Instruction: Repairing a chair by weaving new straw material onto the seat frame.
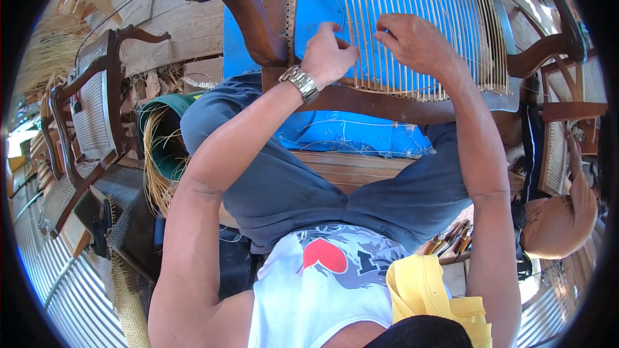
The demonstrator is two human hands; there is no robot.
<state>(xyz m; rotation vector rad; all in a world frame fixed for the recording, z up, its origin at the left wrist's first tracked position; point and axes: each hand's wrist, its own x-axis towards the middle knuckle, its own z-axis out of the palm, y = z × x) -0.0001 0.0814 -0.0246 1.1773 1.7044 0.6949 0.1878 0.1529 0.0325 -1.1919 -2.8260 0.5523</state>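
Observation:
A dark wooden chair frame (387, 104) lies across in front of me, with pale cane strands (429, 80) strung side by side over its seat opening. My left hand (327, 57), a metal watch on its wrist, hovers at the left edge of the strands. Its fingers are loosely curled and apart, and I see nothing in them. Over the strands, to the right of it, is my right hand (419, 45). Its thumb and fingertips pinch together by a cane strand; the exact grip is partly hidden. Small holes line the frame's left rail (291, 6).
A carved chair leg (258, 26) juts up at the left. Blue sheeting (351, 132) lies beneath the frame. Beside my left knee, a green bucket (169, 135) holds loose cane. Other caned chairs (97, 103) stand at the left, and wooden-handled tools (451, 238) sit by my right thigh.

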